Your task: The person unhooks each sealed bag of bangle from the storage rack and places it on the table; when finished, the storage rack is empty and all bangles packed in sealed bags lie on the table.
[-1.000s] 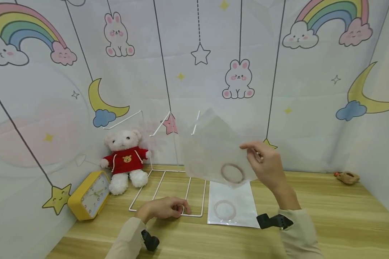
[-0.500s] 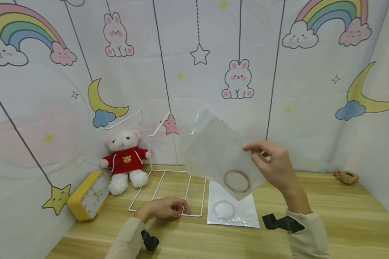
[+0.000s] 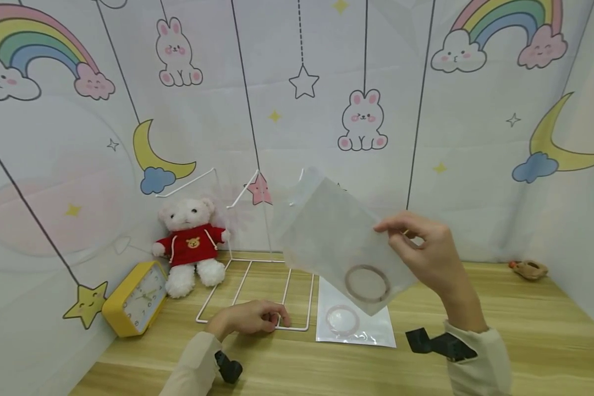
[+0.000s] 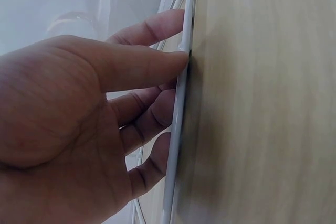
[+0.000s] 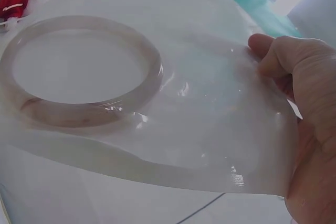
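My right hand (image 3: pixel 428 250) pinches one edge of a translucent plastic bag (image 3: pixel 322 231), thumb against fingertips. Inside lies a brownish bangle (image 5: pixel 79 115), near the bag's lower corner. The bag hangs tilted in the air, and its upper left end overlaps a hook of the white wire rack (image 3: pixel 310 302). Low at the rack's base, my left hand (image 3: pixel 249 317) grips the front rod (image 4: pixel 169 198) between thumb and curled fingers. A second bag (image 3: pixel 376 330) with a pale pink bangle (image 3: pixel 328 320) lies flat on the table, partly behind the raised bag.
A white teddy bear (image 3: pixel 193 247) in a red top sits at the rack's left. Beside it stands a yellow alarm clock (image 3: pixel 128 302). Far right on the wooden table is a small brown object (image 3: pixel 529 270). A printed backdrop rises behind.
My right hand has moved to the right, drawing the bag's lower corner right and down, while its upper end stays near the hook. The left hand keeps its place on the rack.
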{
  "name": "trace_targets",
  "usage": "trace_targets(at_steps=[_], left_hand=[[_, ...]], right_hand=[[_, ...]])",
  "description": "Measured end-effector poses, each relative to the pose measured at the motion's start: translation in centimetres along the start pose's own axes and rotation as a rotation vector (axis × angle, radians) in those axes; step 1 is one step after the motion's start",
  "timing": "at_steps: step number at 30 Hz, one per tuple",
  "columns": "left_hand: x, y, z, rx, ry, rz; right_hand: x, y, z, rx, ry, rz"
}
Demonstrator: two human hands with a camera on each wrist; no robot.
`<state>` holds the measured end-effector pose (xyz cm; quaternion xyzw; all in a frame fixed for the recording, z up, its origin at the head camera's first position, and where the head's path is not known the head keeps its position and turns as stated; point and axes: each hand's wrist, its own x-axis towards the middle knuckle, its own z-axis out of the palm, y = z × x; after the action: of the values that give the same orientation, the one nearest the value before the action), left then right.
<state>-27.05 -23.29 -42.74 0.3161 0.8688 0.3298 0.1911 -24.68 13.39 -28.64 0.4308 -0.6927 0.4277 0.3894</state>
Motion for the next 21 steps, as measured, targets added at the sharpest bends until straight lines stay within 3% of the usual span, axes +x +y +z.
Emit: trace_targets(at_steps=[10, 17, 21], left_hand=[[0.1, 0.0, -0.1, 0.007, -0.007, -0.018], [0.1, 0.0, -0.2, 0.004, -0.012, 0.007], [0.0, -0.1, -0.1, -0.005, -0.014, 0.015]], right_hand=[[0.0, -0.4, -1.7, -0.012, 0.042, 0.046], [-0.4, 0.3, -3.7, -0.063, 0.143, 0.076], [-1.0, 0.7, -4.8, -0.089, 0.183, 0.146]])
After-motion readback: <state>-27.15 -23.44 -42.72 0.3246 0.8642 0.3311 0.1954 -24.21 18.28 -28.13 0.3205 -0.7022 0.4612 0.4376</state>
